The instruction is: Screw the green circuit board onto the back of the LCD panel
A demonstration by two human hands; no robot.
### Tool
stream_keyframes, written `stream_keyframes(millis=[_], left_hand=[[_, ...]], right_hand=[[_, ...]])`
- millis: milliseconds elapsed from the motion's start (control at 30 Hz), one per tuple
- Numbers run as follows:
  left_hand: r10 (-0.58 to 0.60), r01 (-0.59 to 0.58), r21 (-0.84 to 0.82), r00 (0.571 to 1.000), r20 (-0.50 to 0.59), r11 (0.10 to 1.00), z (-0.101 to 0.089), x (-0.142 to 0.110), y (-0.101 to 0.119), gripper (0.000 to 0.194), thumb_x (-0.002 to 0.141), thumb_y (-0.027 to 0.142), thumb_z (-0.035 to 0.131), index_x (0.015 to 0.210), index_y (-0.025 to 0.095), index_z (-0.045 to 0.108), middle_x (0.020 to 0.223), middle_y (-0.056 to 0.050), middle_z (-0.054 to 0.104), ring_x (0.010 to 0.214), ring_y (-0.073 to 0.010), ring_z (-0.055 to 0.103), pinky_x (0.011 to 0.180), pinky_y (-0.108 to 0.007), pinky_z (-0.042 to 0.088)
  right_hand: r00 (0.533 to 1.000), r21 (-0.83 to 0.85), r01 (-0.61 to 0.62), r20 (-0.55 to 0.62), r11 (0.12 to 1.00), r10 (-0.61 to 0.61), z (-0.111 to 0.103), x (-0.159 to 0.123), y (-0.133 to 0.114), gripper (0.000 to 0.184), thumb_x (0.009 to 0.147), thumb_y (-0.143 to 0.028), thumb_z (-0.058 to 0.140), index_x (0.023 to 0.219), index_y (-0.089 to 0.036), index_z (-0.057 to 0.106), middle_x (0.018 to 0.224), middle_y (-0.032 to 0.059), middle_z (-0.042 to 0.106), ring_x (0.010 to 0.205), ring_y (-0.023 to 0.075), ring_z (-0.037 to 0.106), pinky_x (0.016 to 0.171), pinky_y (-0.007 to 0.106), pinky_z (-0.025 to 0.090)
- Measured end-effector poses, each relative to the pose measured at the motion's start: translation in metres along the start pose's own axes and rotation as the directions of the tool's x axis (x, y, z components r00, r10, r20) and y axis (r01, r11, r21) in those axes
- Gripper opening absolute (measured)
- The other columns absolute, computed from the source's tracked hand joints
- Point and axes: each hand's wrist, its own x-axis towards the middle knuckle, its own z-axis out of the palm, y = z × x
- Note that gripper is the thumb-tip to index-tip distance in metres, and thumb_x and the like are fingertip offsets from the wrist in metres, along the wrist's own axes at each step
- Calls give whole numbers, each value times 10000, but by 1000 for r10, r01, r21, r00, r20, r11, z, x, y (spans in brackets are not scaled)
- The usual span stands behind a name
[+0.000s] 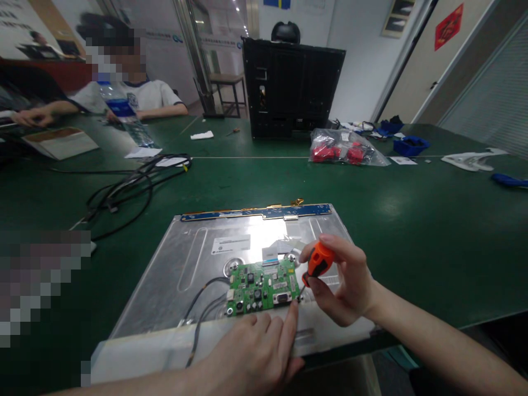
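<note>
A green circuit board (264,286) lies on the metal back of a display panel (193,264). My right hand (350,280) grips a stubby orange and black screwdriver (320,258) in its fingertips, tilted, with the tip down at the board's lower right corner. The spot under the tip is too small to make out. My left hand (256,346) rests along the board's near edge, empty; its index finger stretches to that same corner beside the screwdriver tip. Black cables (198,308) run from the board's left side, and a flat ribbon cable (270,254) joins its far edge.
A dark monitor (292,91) stands behind the panel. Red parts in a clear bag (346,149) lie to its right, near blue trays (410,146). Coiled black cables (132,181) and a water bottle (127,118) are at left. Another person (157,99) sits across the green table (421,220).
</note>
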Motion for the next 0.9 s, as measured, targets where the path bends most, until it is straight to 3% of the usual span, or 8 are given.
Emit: stream_keyframes(millis=[367, 533, 900], left_hand=[[11, -11, -9, 1000, -4, 1000, 2, -1, 0, 463, 979, 339, 479, 1250, -24, 576, 825, -117, 718, 615, -202, 656, 531, -298, 518], [-1, 1, -12, 1000, -13, 1000, 1, -1, 1, 462, 978, 338, 473, 1245, -24, 578, 822, -115, 717, 605, -206, 654, 520, -307, 519], [7, -7, -12, 1000, 4, 1000, 0, -1, 0, 475, 979, 349, 476, 1260, -21, 578, 854, -124, 723, 626, -206, 662, 542, -304, 525]], right_hand=[[999, -35, 16, -46, 999, -18, 4, -1, 1, 773, 802, -51, 566, 1515, -146, 283, 838, -2, 525, 559, 120, 521, 457, 236, 529], [996, -108, 46, -74, 993, -54, 4, 1, 1, 775, 803, -66, 592, 1512, -145, 289, 967, 45, 571, 544, 101, 507, 402, 224, 482], [1000, -1, 24, -8, 1000, -24, 1, 1, 1, 784, 793, -88, 546, 1520, -174, 264, 925, 37, 557, 586, 132, 530, 450, 261, 507]])
